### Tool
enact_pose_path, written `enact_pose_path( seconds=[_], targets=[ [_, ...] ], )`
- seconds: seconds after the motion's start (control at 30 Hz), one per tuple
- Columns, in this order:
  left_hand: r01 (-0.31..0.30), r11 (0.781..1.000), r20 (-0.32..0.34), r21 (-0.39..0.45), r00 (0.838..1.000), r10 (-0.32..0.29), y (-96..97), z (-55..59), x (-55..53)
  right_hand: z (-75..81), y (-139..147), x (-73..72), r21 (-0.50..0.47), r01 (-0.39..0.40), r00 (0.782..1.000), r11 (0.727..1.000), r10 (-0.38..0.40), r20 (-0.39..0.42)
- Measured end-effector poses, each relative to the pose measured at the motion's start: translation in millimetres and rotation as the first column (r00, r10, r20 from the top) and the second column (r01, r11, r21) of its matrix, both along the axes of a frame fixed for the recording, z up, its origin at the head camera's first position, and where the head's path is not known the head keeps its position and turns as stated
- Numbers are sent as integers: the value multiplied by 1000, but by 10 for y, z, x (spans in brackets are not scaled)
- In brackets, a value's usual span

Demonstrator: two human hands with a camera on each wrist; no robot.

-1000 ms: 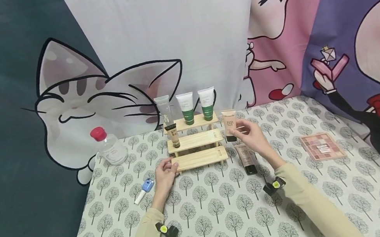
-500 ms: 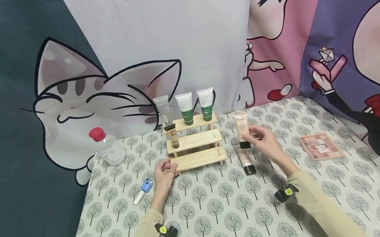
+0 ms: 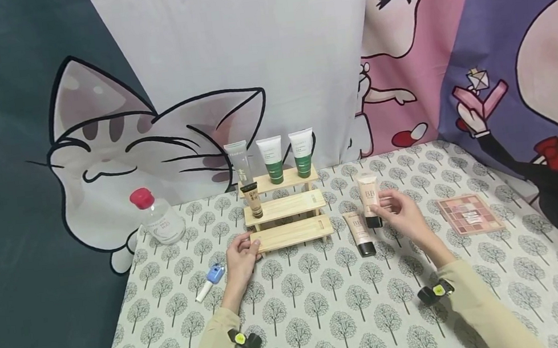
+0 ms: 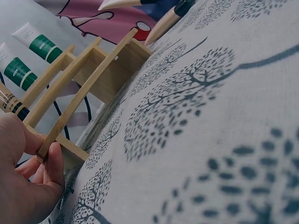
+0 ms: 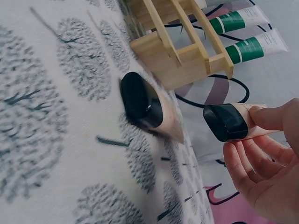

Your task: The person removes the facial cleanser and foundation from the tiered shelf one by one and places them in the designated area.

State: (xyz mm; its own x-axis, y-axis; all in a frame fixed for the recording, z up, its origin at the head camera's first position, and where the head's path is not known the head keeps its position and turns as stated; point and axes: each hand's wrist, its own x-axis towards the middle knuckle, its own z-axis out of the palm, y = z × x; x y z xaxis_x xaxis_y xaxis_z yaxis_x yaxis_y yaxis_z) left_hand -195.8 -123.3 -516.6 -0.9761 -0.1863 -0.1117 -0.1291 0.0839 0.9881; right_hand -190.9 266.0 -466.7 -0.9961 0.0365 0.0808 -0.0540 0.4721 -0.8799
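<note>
My right hand (image 3: 404, 216) pinches a beige BB cream tube (image 3: 369, 193) between thumb and fingers, black cap down. In the right wrist view the held tube's black cap (image 5: 226, 122) stands apart from the cloth. Just left of it, a second BB cream tube (image 3: 359, 234) lies on the table with its black cap toward me. My left hand (image 3: 240, 260) grips the left end of the lowest step of a three-step wooden rack (image 3: 293, 233); the left wrist view shows thumb and fingers pinching that step's end (image 4: 46, 148).
Three tubes, one grey-green tube (image 3: 239, 161) and two white-and-green tubes (image 3: 272, 160), stand on the top step. A small dark-capped tube (image 3: 253, 201) is on the middle step. Around lie a red-capped bottle (image 3: 163, 221), a blue-and-white item (image 3: 212, 279) and an eyeshadow palette (image 3: 470, 214).
My right hand has moved right and toward me, carrying the BB cream tube away from the rack, past the lying tube. My left hand keeps its grip on the rack.
</note>
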Motion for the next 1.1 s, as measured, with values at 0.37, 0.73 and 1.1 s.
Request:
enact_pose_path(
  seconds=[0.37, 0.73, 1.1],
  targets=[
    [-4, 1000, -16, -7, 1000, 4, -1, 4, 0, -186, 164, 129, 39, -11, 997, 999, 7, 81],
    [-4, 1000, -22, 5, 1000, 4, -6, -20, -11, -241, 216, 215, 81, -48, 977, 996, 30, 210],
    [-8, 1000, -30, 22, 1000, 9, 0, -32, -20, -322, 278, 189, 194, -31, 987, 980, -1, 163]
  ],
)
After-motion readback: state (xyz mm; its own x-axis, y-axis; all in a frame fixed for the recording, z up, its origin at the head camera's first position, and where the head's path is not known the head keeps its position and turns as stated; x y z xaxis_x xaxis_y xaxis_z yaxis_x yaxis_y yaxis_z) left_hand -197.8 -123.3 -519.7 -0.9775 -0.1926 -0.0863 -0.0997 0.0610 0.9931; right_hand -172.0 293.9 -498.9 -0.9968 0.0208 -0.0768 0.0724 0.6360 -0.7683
